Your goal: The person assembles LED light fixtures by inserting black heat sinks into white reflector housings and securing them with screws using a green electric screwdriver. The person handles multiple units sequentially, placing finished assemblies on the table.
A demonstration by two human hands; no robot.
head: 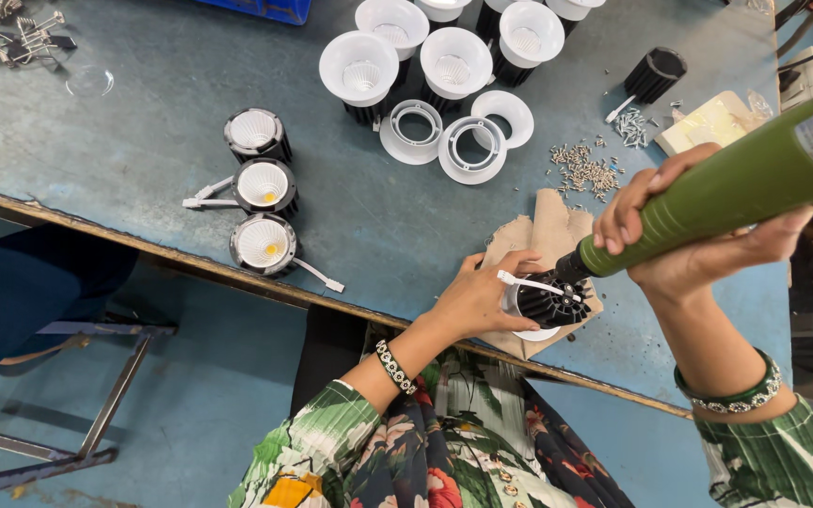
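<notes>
Black finned lamp housing (548, 306) sits on cardboard scrap (543, 235) at bench edge; left hand (477, 301) wrapped around it; right hand (698, 235) fisted on green power screwdriver (736, 183), tip down on housing; screw pile (583, 169) just beyond the hands; white reflector lamps (444, 52) further out; three finished lamps (261, 188) well left; pale label patch on screwdriver barrel.

Bright, even overhead light; soft short shadows under white housings (359, 68) at 12 o'clock. Mild glare on their rims. Sharp centre; wide-angle stretch toward 3 and 9 o'clock edges.
</notes>
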